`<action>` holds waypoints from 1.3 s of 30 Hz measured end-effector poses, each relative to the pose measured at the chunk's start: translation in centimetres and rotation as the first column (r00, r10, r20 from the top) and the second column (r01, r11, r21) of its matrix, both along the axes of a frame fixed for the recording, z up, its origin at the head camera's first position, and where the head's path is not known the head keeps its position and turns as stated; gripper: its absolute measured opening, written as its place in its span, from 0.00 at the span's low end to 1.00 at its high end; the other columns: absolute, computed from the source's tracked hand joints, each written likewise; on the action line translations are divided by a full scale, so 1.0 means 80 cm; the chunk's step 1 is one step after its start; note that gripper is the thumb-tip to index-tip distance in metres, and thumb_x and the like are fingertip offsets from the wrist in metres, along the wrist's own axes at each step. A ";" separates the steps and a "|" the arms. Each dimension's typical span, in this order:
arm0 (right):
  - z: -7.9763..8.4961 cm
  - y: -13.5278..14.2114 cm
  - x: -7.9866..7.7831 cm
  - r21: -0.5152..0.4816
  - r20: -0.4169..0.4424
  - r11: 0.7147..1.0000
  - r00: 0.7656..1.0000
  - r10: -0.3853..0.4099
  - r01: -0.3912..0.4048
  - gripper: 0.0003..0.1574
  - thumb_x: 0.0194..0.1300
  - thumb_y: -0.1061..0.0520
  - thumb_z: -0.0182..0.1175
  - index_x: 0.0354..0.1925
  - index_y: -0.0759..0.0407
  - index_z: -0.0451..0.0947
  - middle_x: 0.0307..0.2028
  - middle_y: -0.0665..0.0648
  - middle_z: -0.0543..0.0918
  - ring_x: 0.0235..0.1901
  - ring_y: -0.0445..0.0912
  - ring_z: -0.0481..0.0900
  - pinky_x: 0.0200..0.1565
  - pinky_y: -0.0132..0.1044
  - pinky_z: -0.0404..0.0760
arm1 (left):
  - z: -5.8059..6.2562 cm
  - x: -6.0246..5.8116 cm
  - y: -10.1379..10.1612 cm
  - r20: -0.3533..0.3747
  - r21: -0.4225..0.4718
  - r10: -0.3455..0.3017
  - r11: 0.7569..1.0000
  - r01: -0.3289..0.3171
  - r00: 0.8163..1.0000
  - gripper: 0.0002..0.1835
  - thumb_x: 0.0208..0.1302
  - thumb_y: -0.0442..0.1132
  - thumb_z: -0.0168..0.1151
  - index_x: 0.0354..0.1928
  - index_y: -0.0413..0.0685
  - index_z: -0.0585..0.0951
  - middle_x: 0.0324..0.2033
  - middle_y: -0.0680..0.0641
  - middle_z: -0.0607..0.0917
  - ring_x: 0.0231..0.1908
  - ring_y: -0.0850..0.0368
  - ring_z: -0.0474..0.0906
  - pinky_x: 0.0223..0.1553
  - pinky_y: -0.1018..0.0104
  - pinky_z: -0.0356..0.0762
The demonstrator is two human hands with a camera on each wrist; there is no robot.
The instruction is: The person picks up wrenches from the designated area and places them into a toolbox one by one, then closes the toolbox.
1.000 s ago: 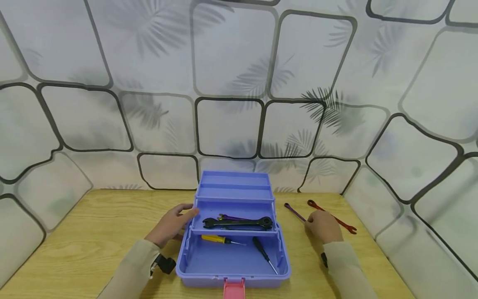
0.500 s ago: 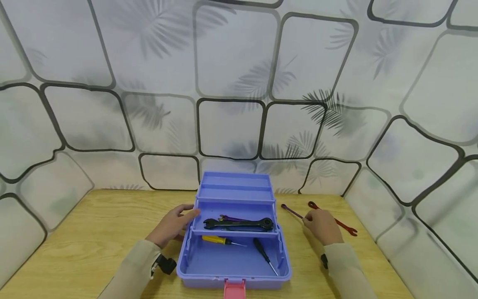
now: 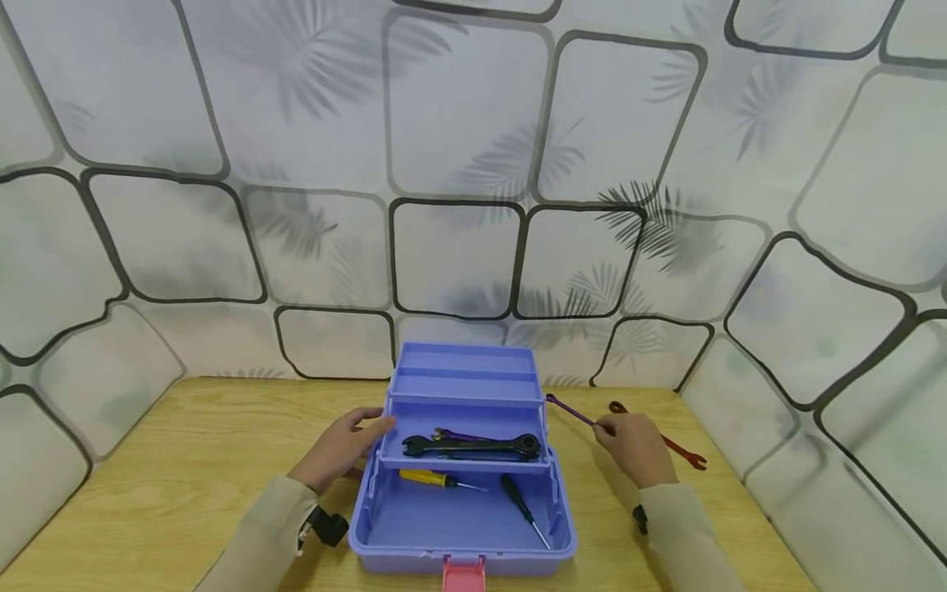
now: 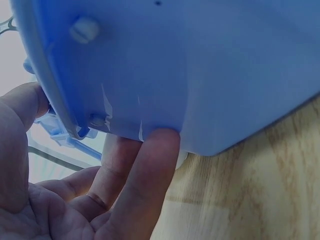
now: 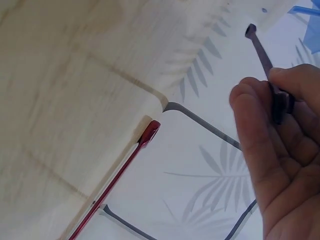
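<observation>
In the head view, an opened lavender-blue toolbox [image 3: 462,561] stands at the middle of the table. My left hand [image 3: 336,450] holds its left side, thumb at the raised tray's edge and fingers against the outer wall [image 4: 220,75]. To the right of the box, my right hand [image 3: 638,450] pinches a purple wrench [image 3: 568,408] between thumb and fingers. The wrench's ring end points toward the box's right side; its other end shows by my palm in the right wrist view. Beneath and beyond that hand, a red wrench [image 3: 685,453] lies on the wood.
A black wrench [image 3: 473,446] and a smaller purple one [image 3: 455,433] lie in the raised tray. Below, the box holds a yellow screwdriver [image 3: 423,476] and a black screwdriver [image 3: 515,493]. A pink latch [image 3: 464,575] hangs in front. Patterned walls [image 3: 459,255] enclose the table [image 3: 185,469].
The purple wrench has shifted left in my right hand, its ring end now right by the toolbox. My left hand has stayed on the box.
</observation>
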State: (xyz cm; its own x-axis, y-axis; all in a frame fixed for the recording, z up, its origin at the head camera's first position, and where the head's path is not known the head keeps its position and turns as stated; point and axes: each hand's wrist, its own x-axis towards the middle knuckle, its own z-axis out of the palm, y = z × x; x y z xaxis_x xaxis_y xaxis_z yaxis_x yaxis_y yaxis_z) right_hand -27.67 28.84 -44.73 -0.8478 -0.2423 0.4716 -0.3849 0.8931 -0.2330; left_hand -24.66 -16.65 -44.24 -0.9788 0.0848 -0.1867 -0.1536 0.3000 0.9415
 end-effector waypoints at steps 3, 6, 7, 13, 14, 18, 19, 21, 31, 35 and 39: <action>0.001 -0.002 0.000 -0.003 -0.020 1.000 1.000 0.013 -0.013 0.03 0.63 0.66 0.71 0.32 0.61 0.91 0.25 0.53 0.88 0.19 0.36 0.72 0.25 0.34 0.74 | -0.001 0.000 0.000 -0.001 -0.005 -0.002 1.000 0.002 1.000 0.45 0.68 0.66 0.64 0.74 0.42 0.68 0.53 0.35 0.84 0.43 0.45 0.87 0.35 0.48 0.89; 0.002 -0.004 -0.001 0.005 -0.061 1.000 0.998 0.016 -0.016 0.03 0.63 0.65 0.71 0.32 0.60 0.90 0.25 0.52 0.87 0.20 0.37 0.74 0.25 0.35 0.75 | -0.002 -0.001 0.000 -0.004 -0.005 -0.002 1.000 0.002 1.000 0.45 0.67 0.66 0.64 0.74 0.42 0.68 0.53 0.35 0.84 0.43 0.45 0.87 0.35 0.48 0.89; 0.003 -0.005 0.000 0.007 -0.079 1.000 0.997 0.022 -0.021 0.03 0.63 0.65 0.71 0.32 0.61 0.90 0.25 0.53 0.87 0.20 0.38 0.75 0.24 0.36 0.76 | -0.002 -0.001 0.000 -0.004 -0.003 -0.003 1.000 0.003 1.000 0.45 0.67 0.66 0.64 0.74 0.42 0.68 0.53 0.35 0.84 0.43 0.45 0.87 0.35 0.48 0.89; 0.003 -0.007 -0.001 0.023 -0.177 0.999 0.983 0.046 -0.042 0.03 0.62 0.64 0.73 0.31 0.63 0.89 0.26 0.54 0.87 0.21 0.41 0.79 0.24 0.38 0.79 | -0.002 -0.001 0.000 -0.007 -0.002 -0.001 1.000 0.001 1.000 0.45 0.68 0.66 0.63 0.74 0.41 0.68 0.53 0.35 0.84 0.43 0.46 0.87 0.35 0.48 0.89; 0.003 -0.007 -0.001 0.025 -0.186 0.999 0.982 0.045 -0.041 0.02 0.62 0.65 0.73 0.31 0.62 0.89 0.26 0.54 0.87 0.21 0.41 0.79 0.24 0.38 0.80 | -0.002 -0.001 0.000 -0.008 -0.004 -0.001 1.000 0.001 1.000 0.45 0.68 0.66 0.63 0.74 0.41 0.68 0.53 0.35 0.84 0.43 0.46 0.87 0.35 0.48 0.89; 0.005 -0.008 -0.001 0.031 -0.231 0.999 0.972 0.041 -0.035 0.02 0.61 0.66 0.72 0.31 0.62 0.89 0.26 0.55 0.88 0.22 0.43 0.81 0.25 0.40 0.81 | -0.002 0.000 0.000 -0.005 -0.002 0.004 1.000 -0.004 1.000 0.44 0.68 0.65 0.64 0.74 0.42 0.68 0.53 0.35 0.84 0.44 0.45 0.87 0.35 0.48 0.89; 0.006 -0.008 0.000 0.033 -0.248 0.999 0.968 0.043 -0.036 0.02 0.60 0.67 0.72 0.31 0.62 0.89 0.26 0.55 0.88 0.22 0.44 0.82 0.25 0.41 0.82 | -0.001 0.001 0.000 -0.005 -0.003 0.004 1.000 -0.004 1.000 0.44 0.68 0.65 0.64 0.74 0.42 0.68 0.53 0.35 0.84 0.44 0.45 0.87 0.35 0.48 0.89; 0.008 -0.009 0.000 0.037 -0.283 0.999 0.958 0.046 -0.037 0.02 0.59 0.67 0.73 0.31 0.62 0.89 0.26 0.56 0.88 0.23 0.46 0.83 0.26 0.42 0.83 | 0.000 0.001 0.000 -0.005 -0.007 0.006 1.000 -0.006 1.000 0.44 0.68 0.65 0.64 0.74 0.42 0.68 0.54 0.35 0.84 0.44 0.45 0.87 0.35 0.48 0.89; 0.013 -0.010 -0.003 0.016 -0.451 0.991 0.884 0.123 -0.130 0.06 0.54 0.69 0.75 0.32 0.65 0.88 0.26 0.57 0.87 0.24 0.47 0.85 0.25 0.43 0.85 | 0.001 -0.001 0.002 -0.003 -0.019 0.006 1.000 -0.006 1.000 0.45 0.68 0.66 0.63 0.74 0.42 0.68 0.54 0.35 0.84 0.44 0.44 0.87 0.35 0.48 0.89; 0.014 -0.008 -0.004 0.008 -0.481 0.987 0.865 0.145 -0.161 0.09 0.53 0.70 0.76 0.35 0.66 0.89 0.28 0.59 0.88 0.26 0.48 0.86 0.26 0.43 0.86 | 0.001 -0.001 0.002 -0.003 -0.017 0.005 1.000 -0.005 1.000 0.45 0.68 0.66 0.63 0.74 0.41 0.68 0.54 0.35 0.84 0.44 0.45 0.87 0.35 0.48 0.89; 0.016 -0.008 -0.004 0.001 -0.506 0.983 0.848 0.160 -0.185 0.10 0.52 0.70 0.77 0.36 0.66 0.89 0.30 0.60 0.89 0.27 0.48 0.87 0.27 0.43 0.87 | 0.001 0.000 0.003 -0.005 -0.020 0.005 1.000 -0.005 1.000 0.45 0.68 0.66 0.63 0.74 0.41 0.68 0.54 0.35 0.84 0.44 0.45 0.87 0.35 0.48 0.89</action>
